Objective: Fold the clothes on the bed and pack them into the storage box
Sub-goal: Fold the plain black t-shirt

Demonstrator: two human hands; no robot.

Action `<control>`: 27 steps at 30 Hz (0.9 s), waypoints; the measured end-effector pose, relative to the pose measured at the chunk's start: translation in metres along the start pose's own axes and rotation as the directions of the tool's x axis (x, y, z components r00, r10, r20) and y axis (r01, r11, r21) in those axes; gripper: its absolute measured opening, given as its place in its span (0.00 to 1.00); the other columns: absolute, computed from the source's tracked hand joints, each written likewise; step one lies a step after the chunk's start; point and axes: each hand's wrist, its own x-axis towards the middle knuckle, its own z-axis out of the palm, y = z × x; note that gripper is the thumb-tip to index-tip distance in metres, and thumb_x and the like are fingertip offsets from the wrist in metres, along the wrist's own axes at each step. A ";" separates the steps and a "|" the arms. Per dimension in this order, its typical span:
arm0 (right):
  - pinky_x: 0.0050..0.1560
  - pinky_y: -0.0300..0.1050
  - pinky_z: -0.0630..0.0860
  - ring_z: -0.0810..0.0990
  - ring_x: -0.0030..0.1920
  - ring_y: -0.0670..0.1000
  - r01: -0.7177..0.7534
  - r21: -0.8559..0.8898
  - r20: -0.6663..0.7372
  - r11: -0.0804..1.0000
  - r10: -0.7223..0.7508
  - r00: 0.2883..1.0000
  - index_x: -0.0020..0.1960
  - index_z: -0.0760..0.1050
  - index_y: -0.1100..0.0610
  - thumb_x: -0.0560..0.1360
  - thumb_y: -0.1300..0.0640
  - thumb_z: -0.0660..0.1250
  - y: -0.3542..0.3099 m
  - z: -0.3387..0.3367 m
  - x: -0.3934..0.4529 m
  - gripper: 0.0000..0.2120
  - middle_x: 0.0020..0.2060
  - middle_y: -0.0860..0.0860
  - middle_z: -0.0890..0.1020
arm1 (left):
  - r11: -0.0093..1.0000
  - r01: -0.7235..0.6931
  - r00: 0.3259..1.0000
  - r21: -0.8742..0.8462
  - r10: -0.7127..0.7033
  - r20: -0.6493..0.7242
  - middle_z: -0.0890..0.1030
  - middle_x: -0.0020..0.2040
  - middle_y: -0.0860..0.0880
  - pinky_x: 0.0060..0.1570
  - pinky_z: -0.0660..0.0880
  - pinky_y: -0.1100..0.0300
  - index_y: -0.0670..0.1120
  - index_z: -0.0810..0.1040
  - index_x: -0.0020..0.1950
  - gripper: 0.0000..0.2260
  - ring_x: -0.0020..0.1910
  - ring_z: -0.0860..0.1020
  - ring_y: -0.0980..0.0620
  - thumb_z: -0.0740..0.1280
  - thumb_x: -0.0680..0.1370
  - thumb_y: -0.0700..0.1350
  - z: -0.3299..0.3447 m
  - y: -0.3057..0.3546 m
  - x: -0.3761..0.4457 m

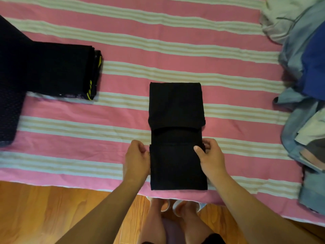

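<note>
— Black garment [176, 138]: where is it?
— Folded long on the striped bed [123, 106], near its front edge.
— The hands?
— Left hand [137, 159] and right hand [210, 155] each pinch a side edge.

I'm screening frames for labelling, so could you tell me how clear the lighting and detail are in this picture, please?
Head view: even, soft light, no glare; the black garment held by the left hand and right hand is so dark that its folds barely show; the folded dark stack likewise; wide-angle bending curves the bedsheet stripes.
</note>
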 end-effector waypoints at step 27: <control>0.49 0.33 0.77 0.82 0.51 0.42 0.253 0.250 0.157 0.935 -0.297 0.942 0.55 0.77 0.50 0.77 0.66 0.68 -0.087 -0.076 0.049 0.13 0.50 0.47 0.83 | 0.926 -0.160 0.978 -0.343 0.195 0.070 0.85 0.46 0.52 0.43 0.77 0.64 0.47 0.81 0.54 0.06 0.45 0.82 0.56 0.68 0.81 0.48 -0.049 0.092 0.036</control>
